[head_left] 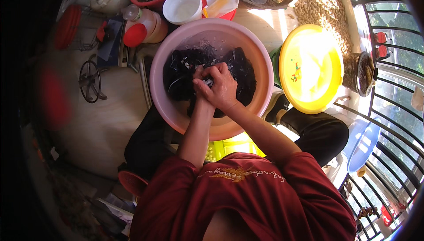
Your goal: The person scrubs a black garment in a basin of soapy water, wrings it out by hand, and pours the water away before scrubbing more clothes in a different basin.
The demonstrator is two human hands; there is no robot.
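Observation:
A large pink basin [157, 66] stands between my knees, with water and wet black cloth [242, 71] in it. Over the middle of the basin my two hands press together. My right hand [221, 85] lies on top, its fingers curled inward. Beneath it is my left hand [198, 75], closed and partly covered by the right. A small, glistening, whitish and dark bit shows between them; it looks like a wet fold of the cloth. Most of the left fingers are hidden.
A yellow basin [289, 42] stands at the right, in bright sun. Behind the pink basin are a white bowl [182, 7] and a bottle with a red cap [134, 35]. A blue basin [363, 146] leans by the window bars. A black metal wheel [90, 79] is at left.

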